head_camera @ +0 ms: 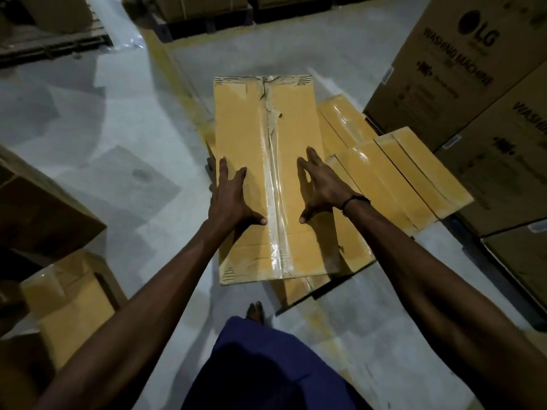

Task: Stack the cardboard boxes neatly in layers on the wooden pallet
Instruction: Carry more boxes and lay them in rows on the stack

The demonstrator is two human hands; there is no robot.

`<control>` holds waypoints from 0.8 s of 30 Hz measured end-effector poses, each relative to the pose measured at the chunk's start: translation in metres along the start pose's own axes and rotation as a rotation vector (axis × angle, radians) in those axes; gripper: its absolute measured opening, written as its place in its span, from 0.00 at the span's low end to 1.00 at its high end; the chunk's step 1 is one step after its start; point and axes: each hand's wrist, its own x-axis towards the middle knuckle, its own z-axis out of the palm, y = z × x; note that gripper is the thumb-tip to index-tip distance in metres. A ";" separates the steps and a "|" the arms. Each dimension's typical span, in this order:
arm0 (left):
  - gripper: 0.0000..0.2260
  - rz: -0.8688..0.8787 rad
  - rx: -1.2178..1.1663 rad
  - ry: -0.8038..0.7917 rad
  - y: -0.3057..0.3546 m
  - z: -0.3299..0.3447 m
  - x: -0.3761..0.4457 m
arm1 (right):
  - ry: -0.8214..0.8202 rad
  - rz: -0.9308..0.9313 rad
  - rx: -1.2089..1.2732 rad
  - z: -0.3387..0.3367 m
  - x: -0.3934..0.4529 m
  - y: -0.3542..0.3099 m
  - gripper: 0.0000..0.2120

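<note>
Both hands — left (229,199), right (322,187) — press flat, gripping nothing, on the top box (242,128); skewed over the boxes beneath (393,173), it could slide off.

Bare forearms, no sleeves in sight. Thin dark band (355,200) round the wrist of the right hand (322,187). Left hand (231,199) unadorned. Blue cloth (266,365) below; bare foot (255,312).

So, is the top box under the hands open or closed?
Closed. The top box has both flaps meeting under clear tape along its middle seam; the tape looks torn at the far end.
</note>
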 end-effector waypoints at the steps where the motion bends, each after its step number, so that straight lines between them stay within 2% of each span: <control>1: 0.67 -0.014 -0.006 -0.005 0.002 0.004 0.001 | -0.011 -0.006 -0.010 0.001 0.003 0.004 0.78; 16: 0.66 -0.299 -0.090 -0.037 0.037 0.114 -0.046 | -0.271 -0.151 -0.074 0.048 0.010 0.094 0.78; 24: 0.66 -0.439 -0.136 0.012 0.050 0.214 -0.065 | -0.357 -0.282 -0.096 0.106 0.018 0.171 0.79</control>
